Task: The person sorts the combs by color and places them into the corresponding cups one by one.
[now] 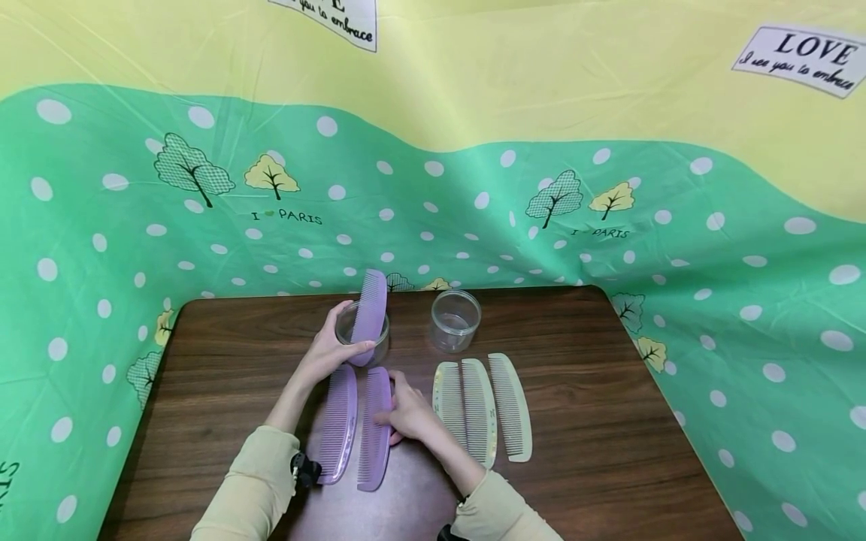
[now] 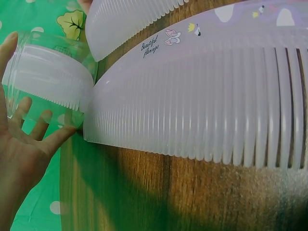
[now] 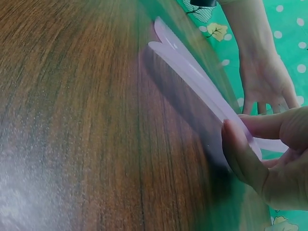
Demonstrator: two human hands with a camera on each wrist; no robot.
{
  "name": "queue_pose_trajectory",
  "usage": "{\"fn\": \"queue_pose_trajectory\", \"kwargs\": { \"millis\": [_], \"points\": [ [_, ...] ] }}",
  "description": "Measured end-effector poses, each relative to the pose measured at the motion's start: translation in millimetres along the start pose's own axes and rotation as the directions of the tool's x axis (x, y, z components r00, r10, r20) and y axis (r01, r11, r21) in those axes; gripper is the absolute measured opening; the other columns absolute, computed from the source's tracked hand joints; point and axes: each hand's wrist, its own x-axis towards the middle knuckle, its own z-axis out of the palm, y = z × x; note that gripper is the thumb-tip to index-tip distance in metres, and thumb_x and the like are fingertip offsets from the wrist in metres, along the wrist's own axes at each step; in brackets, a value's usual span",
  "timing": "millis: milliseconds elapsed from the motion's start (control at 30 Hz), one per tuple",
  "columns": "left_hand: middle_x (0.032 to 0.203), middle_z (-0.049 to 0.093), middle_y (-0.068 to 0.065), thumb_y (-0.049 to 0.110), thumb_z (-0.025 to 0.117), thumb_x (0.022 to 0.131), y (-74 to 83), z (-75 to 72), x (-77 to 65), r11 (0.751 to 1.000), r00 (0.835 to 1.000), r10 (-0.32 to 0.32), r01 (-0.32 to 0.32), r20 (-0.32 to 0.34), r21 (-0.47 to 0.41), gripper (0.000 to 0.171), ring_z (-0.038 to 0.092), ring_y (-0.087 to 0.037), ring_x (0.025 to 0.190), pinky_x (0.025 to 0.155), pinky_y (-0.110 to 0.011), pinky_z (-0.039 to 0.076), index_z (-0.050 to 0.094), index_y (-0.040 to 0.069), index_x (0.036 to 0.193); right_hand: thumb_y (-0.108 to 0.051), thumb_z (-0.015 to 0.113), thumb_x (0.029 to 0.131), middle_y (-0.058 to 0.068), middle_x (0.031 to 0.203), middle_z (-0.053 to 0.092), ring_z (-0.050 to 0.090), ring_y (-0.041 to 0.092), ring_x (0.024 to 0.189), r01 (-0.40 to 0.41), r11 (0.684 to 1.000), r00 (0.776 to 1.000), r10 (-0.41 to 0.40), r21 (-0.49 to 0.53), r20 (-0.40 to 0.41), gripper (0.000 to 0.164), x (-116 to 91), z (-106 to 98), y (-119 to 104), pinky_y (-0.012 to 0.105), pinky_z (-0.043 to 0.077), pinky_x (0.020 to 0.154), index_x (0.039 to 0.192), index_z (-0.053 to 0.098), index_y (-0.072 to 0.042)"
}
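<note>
My left hand [image 1: 328,352] holds a clear round jar [image 1: 382,349] at the back of the table, its thumb across the near side. A purple comb [image 1: 370,304] stands tilted in that jar, its upper end well above the rim. My right hand [image 1: 410,410] pinches the edge of a second purple comb [image 1: 376,432] between thumb and fingers, as the right wrist view also shows. Just left of it lies another purple comb [image 1: 338,428], printed with small flamingo pictures that the left wrist view shows close up.
Right of the held jar stands a second clear jar [image 1: 455,330] on the dark wooden table [image 1: 595,391]. Several pale yellow-green combs [image 1: 510,406] lie right of my right hand. A green and yellow patterned cloth [image 1: 433,218] hangs behind the table and along its sides.
</note>
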Motion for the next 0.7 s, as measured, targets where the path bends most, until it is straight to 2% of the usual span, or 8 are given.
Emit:
{"fn": "queue_pose_trajectory", "kwargs": {
  "millis": [133, 267, 500, 700],
  "points": [
    [0.169, 0.027, -0.017, 0.029, 0.082, 0.089, 0.3, -0.3, -0.5, 1.0, 1.0, -0.002, 0.002, 0.003, 0.004, 0.095, 0.032, -0.042, 0.153, 0.12, -0.064, 0.028, 0.023, 0.018, 0.163, -0.005, 0.076, 0.09, 0.009, 0.085, 0.064, 0.07, 0.025, 0.053, 0.009, 0.996, 0.999, -0.012, 0.089, 0.031, 0.077, -2.0, -3.2, 0.3, 0.043, 0.059, 0.05, 0.154, 0.034, -0.007],
    [0.169, 0.027, -0.017, 0.03, 0.081, 0.089, 0.2, -1.0, -0.7, 1.0, 1.0, -0.006, 0.006, 0.003, 0.008, 0.095, 0.032, -0.042, 0.153, 0.119, -0.065, 0.028, 0.023, 0.019, 0.163, -0.003, 0.074, 0.092, 0.011, 0.085, 0.062, 0.071, 0.024, 0.056, 0.017, 0.991, 0.999, -0.023, 0.134, 0.04, 0.073, -3.4, -6.3, -0.8, 0.046, 0.06, 0.052, 0.154, 0.035, -0.009],
    [0.17, 0.028, -0.006, 0.047, 0.084, 0.084, -39.8, 1.0, 18.2, 0.999, 1.0, 0.0, 0.001, -0.018, 0.036, 0.1, 0.035, -0.036, 0.152, 0.118, -0.064, 0.031, 0.021, 0.036, 0.161, -0.002, 0.072, 0.093, 0.011, 0.088, 0.062, 0.071, 0.023, 0.06, 0.028, 0.986, 0.999, -0.035, 0.167, 0.038, 0.073, -8.0, -12.2, -4.7, 0.047, 0.061, 0.054, 0.154, 0.033, -0.012],
    [0.169, 0.029, -0.005, 0.052, 0.084, 0.083, -39.5, 0.5, 18.3, 0.999, 1.0, 0.005, -0.004, -0.023, 0.046, 0.101, 0.038, -0.034, 0.151, 0.118, -0.062, 0.032, 0.022, 0.036, 0.161, -0.002, 0.072, 0.093, 0.012, 0.091, 0.063, 0.07, 0.023, 0.058, 0.036, 0.98, 0.998, -0.043, 0.196, 0.034, 0.075, -12.9, -17.6, -7.0, 0.049, 0.061, 0.056, 0.154, 0.03, -0.013]
  ]
}}
